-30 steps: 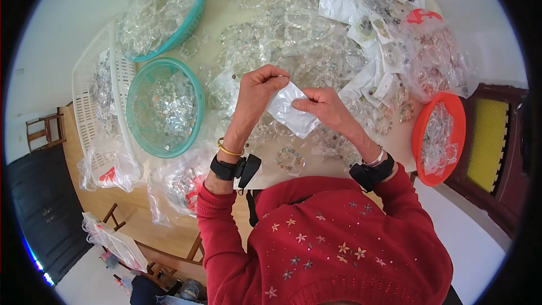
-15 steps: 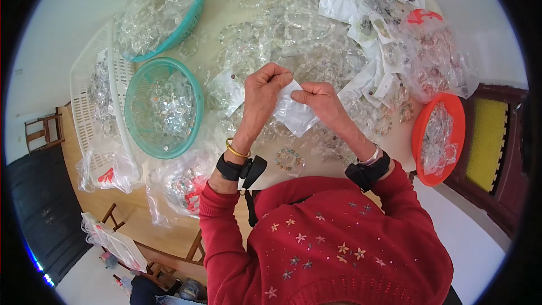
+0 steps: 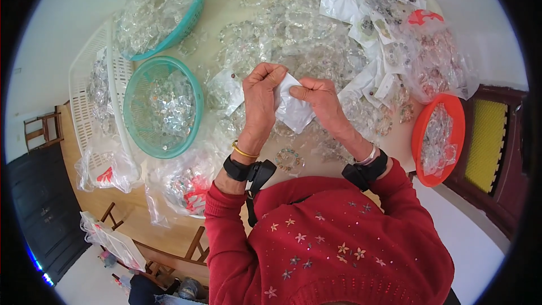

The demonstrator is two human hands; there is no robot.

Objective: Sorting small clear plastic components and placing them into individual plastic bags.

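The cream table (image 3: 217, 8) fills the space before me, its near edge close to the red sweater (image 3: 350, 226). A white lattice basket (image 3: 81, 90) lines the left edge, a round teal basket (image 3: 135, 110) just inside it; a red basin (image 3: 458, 130) sits by the right edge. The far-right plastic bag (image 3: 437, 56) has red markings too creased to read. Left hand (image 3: 261, 93) and right hand (image 3: 320, 101) pinch a white packet (image 3: 294, 114) above the piled bracelets. Nearer lies one beaded bracelet (image 3: 289, 160).
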